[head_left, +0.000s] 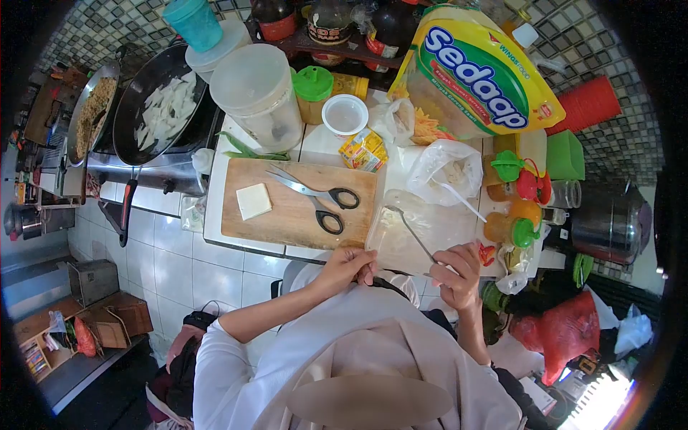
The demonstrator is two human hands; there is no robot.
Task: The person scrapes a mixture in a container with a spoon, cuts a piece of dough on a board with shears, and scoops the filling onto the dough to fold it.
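Note:
My right hand (457,272) is closed round the handle of a metal spoon (416,235), whose bowl end rests in a clear plastic container (430,240). At the container's near left corner, my left hand (351,266) pinches its edge. Left of the container lies a wooden cutting board (301,223). On the board are a square white block (254,201) and scissors (315,195) with black handles, their blades slightly apart. A white plastic bag (446,172) with pale contents sits behind the container.
Jars (505,190) with green and red lids line the right side. A yellow Sedaap pouch (473,79) stands at the back. At the left, a black pan (159,107) holds white pieces on the stove. A tall clear tub (254,100) stands behind the board.

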